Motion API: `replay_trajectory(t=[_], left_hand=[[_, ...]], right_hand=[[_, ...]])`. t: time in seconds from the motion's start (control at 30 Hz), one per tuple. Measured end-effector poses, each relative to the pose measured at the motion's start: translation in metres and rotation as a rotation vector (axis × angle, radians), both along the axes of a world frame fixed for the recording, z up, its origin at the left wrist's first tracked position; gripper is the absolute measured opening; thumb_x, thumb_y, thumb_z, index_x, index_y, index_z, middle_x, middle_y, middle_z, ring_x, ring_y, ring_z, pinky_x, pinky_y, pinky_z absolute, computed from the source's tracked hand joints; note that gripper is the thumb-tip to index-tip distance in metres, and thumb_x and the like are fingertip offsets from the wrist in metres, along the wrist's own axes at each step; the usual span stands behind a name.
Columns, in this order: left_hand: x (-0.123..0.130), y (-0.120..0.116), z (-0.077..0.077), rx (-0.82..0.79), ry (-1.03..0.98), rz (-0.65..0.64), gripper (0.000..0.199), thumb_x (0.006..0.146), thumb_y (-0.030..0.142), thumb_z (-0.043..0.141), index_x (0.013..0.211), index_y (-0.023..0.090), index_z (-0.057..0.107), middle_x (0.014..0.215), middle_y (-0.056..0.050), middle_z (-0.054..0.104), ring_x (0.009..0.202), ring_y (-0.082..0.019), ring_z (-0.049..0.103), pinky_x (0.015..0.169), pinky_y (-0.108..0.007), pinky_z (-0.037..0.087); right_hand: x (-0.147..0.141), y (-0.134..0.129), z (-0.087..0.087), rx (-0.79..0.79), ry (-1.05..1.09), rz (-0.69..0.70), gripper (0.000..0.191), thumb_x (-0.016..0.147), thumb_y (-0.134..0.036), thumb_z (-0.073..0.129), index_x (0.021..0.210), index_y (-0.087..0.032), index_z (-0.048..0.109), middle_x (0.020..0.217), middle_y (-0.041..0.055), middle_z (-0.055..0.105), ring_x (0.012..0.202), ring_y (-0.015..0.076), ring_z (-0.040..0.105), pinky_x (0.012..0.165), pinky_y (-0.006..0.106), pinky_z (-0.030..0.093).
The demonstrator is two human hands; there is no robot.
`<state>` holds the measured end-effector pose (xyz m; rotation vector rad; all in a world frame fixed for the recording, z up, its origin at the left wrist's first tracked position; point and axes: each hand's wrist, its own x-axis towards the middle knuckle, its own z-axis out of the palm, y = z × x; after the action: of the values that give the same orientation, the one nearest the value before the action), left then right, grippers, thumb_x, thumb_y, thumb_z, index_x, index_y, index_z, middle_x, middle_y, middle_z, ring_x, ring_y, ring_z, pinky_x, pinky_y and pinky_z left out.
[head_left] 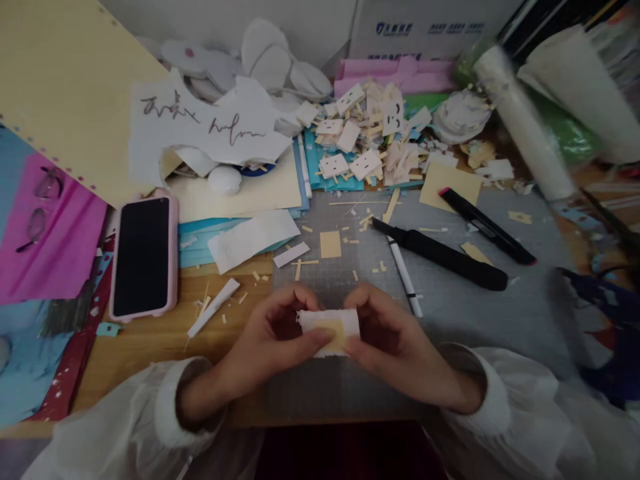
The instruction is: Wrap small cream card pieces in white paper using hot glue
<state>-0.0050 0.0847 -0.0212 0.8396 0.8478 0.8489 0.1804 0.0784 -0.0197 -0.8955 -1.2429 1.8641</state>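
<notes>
Between my two hands is a small white piece of paper (351, 323) with a yellow patch on its face. My left hand (285, 333) grips its left side, the thumb lying across the yellow patch. On the right edge, my right hand (395, 343) pinches it between thumb and fingers. The piece is held above the near part of a grey cutting mat (450, 313). Just beyond the hands lie a small yellow paper square (331, 245) and a white pen (405, 277). A black craft knife (445, 257) rests to the right of the pen.
A pile of small paper figures with drawn faces (367, 160) sits at the back. At left lies a phone in a pink case (145, 257), with glasses (37, 227) on pink paper. A black marker (487, 227) is at right. Paper scraps are scattered around.
</notes>
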Motion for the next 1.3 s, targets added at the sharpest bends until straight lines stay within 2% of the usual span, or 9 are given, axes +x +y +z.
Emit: replay_trajectory(t=[0.4,0.57,0.77,0.9,1.13,1.3], left_hand=[[0.0013,-0.0023,0.0009,0.091,0.029,0.033,0.017,0.073,0.011,0.073,0.077,0.016,0.057,0.074,0.002,0.057,0.063,-0.006,0.050,0.057,-0.014,0.044],[0.0020,-0.0013,0.0021,0.070,0.058,0.015,0.018,0.072,0.011,0.073,0.077,0.016,0.057,0.076,0.001,0.058,0.064,-0.007,0.051,0.057,-0.015,0.044],[0.0032,-0.0009,0.0006,0.040,0.064,0.020,0.018,0.072,0.013,0.074,0.077,0.017,0.057,0.076,0.001,0.059,0.063,-0.008,0.051,0.056,-0.017,0.044],[0.0042,-0.0016,-0.0002,0.067,0.082,0.038,0.018,0.073,0.014,0.074,0.077,0.017,0.056,0.075,0.001,0.059,0.064,-0.009,0.052,0.056,-0.018,0.044],[0.0052,-0.0024,0.0013,0.136,0.134,0.062,0.017,0.073,0.015,0.073,0.075,0.018,0.056,0.072,0.002,0.056,0.062,-0.009,0.051,0.056,-0.018,0.045],[0.0055,-0.0021,0.0023,0.070,0.082,0.037,0.018,0.073,0.014,0.074,0.076,0.017,0.057,0.072,0.002,0.057,0.064,-0.008,0.052,0.056,-0.017,0.045]], right_hand=[[0.0024,0.0027,0.0026,0.014,0.011,-0.023,0.011,0.087,-0.014,0.055,0.087,-0.022,0.047,0.072,-0.0050,0.048,0.058,0.0064,0.042,0.051,0.018,0.035],[0.0012,0.0056,0.0027,0.027,-0.007,-0.046,0.010,0.088,-0.015,0.055,0.085,-0.022,0.047,0.072,-0.0043,0.049,0.058,0.0066,0.042,0.051,0.018,0.035],[0.0012,0.0054,0.0021,-0.031,0.045,-0.034,0.011,0.087,-0.022,0.059,0.085,-0.021,0.049,0.070,-0.0043,0.047,0.057,0.0075,0.040,0.050,0.021,0.033],[-0.0005,0.0047,-0.0005,-0.057,0.095,-0.056,0.010,0.088,-0.021,0.060,0.085,-0.021,0.050,0.067,-0.0057,0.046,0.054,0.0058,0.037,0.047,0.020,0.029],[-0.0035,0.0055,-0.0003,-0.031,0.013,-0.105,0.013,0.088,-0.025,0.060,0.082,-0.021,0.050,0.067,-0.0053,0.047,0.053,0.0062,0.037,0.045,0.020,0.029],[-0.0033,0.0048,-0.0036,-0.028,0.029,-0.113,0.012,0.088,-0.023,0.061,0.082,-0.021,0.050,0.069,-0.0048,0.048,0.055,0.0064,0.038,0.046,0.020,0.029]])
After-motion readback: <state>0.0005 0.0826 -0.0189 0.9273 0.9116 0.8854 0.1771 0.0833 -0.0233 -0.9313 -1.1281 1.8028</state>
